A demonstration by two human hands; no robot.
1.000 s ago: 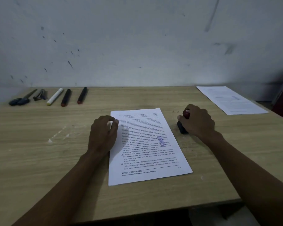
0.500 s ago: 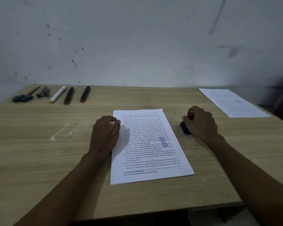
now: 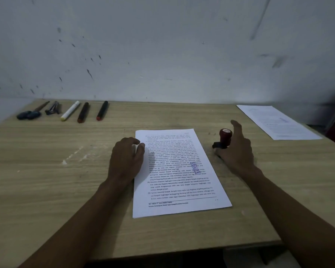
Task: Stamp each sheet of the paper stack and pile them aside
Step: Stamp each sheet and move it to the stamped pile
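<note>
The paper stack (image 3: pixel 182 192) lies in the middle of the wooden table (image 3: pixel 46 180), and its top sheet carries a purple stamp mark (image 3: pixel 195 167) right of centre. My left hand (image 3: pixel 127 157) rests with curled fingers on the stack's left edge. Just right of the stack stands the stamp (image 3: pixel 224 139), with a red handle on a black base. My right hand (image 3: pixel 236 149) is beside it with fingers spread, off the handle. A separate sheet (image 3: pixel 277 121), also marked purple, lies at the far right corner.
Along the back left of the table lie two black markers with red ends (image 3: pixel 92 113), a white marker (image 3: pixel 70 110), a small dark metal tool (image 3: pixel 52 108) and a screwdriver (image 3: pixel 30 113). A scuffed white wall stands behind. The table's front edge is near.
My right hand has let go of the stamp and opened its fingers; the stamp now stands alone on the table. The left hand stays on the stack.
</note>
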